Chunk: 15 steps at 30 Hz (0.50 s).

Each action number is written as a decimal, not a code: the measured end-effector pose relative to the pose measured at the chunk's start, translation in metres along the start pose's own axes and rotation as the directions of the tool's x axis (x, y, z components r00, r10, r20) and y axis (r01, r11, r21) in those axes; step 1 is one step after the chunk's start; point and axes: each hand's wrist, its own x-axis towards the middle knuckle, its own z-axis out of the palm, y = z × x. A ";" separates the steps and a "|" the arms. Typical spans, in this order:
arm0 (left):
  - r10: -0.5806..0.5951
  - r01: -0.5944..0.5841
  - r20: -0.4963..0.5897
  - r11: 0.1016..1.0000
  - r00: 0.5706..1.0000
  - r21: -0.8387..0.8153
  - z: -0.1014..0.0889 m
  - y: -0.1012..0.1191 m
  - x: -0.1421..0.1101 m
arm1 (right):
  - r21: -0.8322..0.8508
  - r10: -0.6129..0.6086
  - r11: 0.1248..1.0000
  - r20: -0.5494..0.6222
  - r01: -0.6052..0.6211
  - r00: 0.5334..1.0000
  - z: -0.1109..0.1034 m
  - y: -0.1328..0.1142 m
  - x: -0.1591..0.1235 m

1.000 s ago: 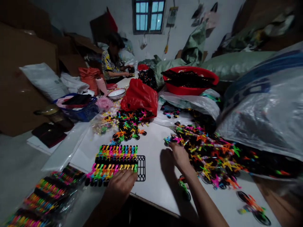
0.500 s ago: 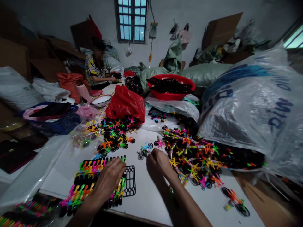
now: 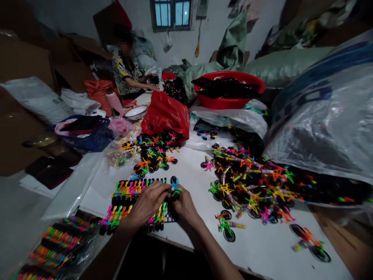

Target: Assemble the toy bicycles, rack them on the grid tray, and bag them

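My left hand (image 3: 149, 202) rests with curled fingers on a black grid rack (image 3: 132, 204) filled with rows of small colourful toy bicycles. My right hand (image 3: 183, 205) is beside it at the rack's right end, pinching a blue and green toy bicycle (image 3: 175, 186) over the rack. A big heap of loose toy bicycles (image 3: 250, 184) lies to the right on the white table (image 3: 192, 171). A second smaller heap (image 3: 154, 151) lies beyond the rack.
A person in a patterned shirt (image 3: 126, 74) works at the far end. A red plastic bag (image 3: 166, 113), a red basin (image 3: 229, 93), a large clear sack (image 3: 323, 120), a blue basket (image 3: 86, 134) and bagged filled racks (image 3: 55, 243) surround the table.
My right hand left the loose heap, picked up a blue and green bicycle and carried it left to the rack. My left hand stayed on the rack.
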 end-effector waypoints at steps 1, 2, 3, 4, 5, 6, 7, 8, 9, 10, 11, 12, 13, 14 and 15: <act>-0.007 0.007 0.000 1.000 1.000 -0.002 0.000 0.001 0.000 | -0.069 -0.043 0.997 0.014 0.044 0.999 0.000 0.002 0.000; -0.010 0.010 -0.004 1.000 1.000 0.000 -0.001 0.001 0.000 | -0.146 -0.077 0.986 0.025 0.080 0.997 0.000 0.003 0.000; -0.007 0.007 -0.012 1.000 1.000 0.004 -0.001 0.002 0.000 | -0.219 -0.099 0.970 0.031 0.103 0.995 -0.001 0.004 0.001; -0.002 0.002 -0.019 1.000 1.000 0.007 -0.001 0.002 0.000 | -0.280 -0.111 0.953 0.044 0.119 0.993 -0.001 0.004 0.001; 0.003 -0.003 -0.023 1.000 1.000 0.010 0.000 0.001 -0.001 | -0.331 -0.113 0.935 0.061 0.126 0.992 -0.002 0.004 0.001; 0.009 -0.009 -0.026 1.000 1.000 0.010 0.001 0.000 -0.001 | -0.380 -0.101 0.916 0.086 0.126 0.991 -0.002 0.003 0.002; 0.017 -0.016 -0.026 1.000 1.000 0.008 0.003 -0.001 -0.002 | -0.430 -0.078 0.895 0.112 0.119 0.991 -0.001 0.001 0.003; 0.023 -0.023 -0.023 1.000 0.999 0.007 0.005 -0.003 -0.002 | -0.484 -0.046 0.868 0.141 0.110 0.989 0.000 -0.001 0.005; 0.029 -0.028 -0.021 1.000 0.999 0.007 0.006 -0.005 -0.003 | -0.536 -0.011 0.838 0.170 0.102 0.985 0.002 -0.003 0.007; 0.032 -0.032 -0.025 0.999 0.999 0.012 0.008 -0.006 -0.003 | -0.582 0.021 0.807 0.194 0.098 0.981 0.005 -0.006 0.008; 0.037 -0.036 -0.035 0.999 0.999 0.021 0.009 -0.007 -0.003 | -0.617 0.043 0.781 0.212 0.100 0.976 0.007 -0.007 0.009; 0.043 -0.041 -0.047 0.999 0.998 0.032 0.009 -0.007 -0.002 | -0.635 0.047 0.765 0.221 0.107 0.974 0.008 -0.009 0.009; 0.051 -0.048 -0.059 0.998 0.997 0.041 0.009 -0.007 -0.002 | -0.633 0.036 0.764 0.231 0.122 0.972 0.007 -0.009 0.009; 0.058 -0.055 -0.067 0.997 0.996 0.048 0.009 -0.006 -0.002 | -0.614 0.017 0.776 0.246 0.142 0.969 0.003 -0.009 0.009; 0.066 -0.062 -0.069 0.997 0.995 0.053 0.009 -0.005 -0.001 | -0.589 0.001 0.793 0.263 0.160 0.965 -0.005 -0.008 0.011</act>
